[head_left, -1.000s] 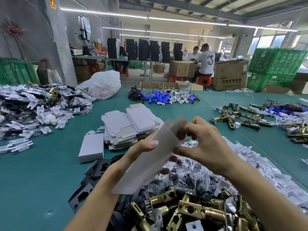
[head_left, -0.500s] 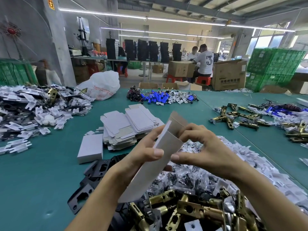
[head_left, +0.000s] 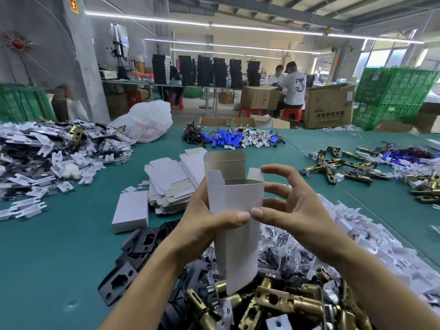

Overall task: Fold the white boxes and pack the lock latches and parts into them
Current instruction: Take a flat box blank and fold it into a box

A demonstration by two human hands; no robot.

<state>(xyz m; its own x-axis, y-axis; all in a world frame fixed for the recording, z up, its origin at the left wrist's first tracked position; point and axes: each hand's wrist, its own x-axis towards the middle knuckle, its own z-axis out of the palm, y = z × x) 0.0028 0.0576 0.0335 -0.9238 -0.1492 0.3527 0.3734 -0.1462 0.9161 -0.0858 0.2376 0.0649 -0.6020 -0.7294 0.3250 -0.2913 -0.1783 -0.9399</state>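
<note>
Your left hand (head_left: pixel 202 225) grips a white box (head_left: pixel 235 198), opened into an upright sleeve, thumb across its front and fingers behind. Your right hand (head_left: pixel 292 210) holds the other side, thumb on the front, fingers spread and curved, forefinger touching the right top flap. The box's lower end hangs just above a heap of brass latches (head_left: pixel 281 303) on the green table (head_left: pixel 47 258). Flat box blanks (head_left: pixel 171 177) are stacked behind, beside one folded box (head_left: pixel 131 210).

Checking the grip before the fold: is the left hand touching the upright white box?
Touching. The head view shows the left hand wrapped round the white box, thumb across its front face.
</note>
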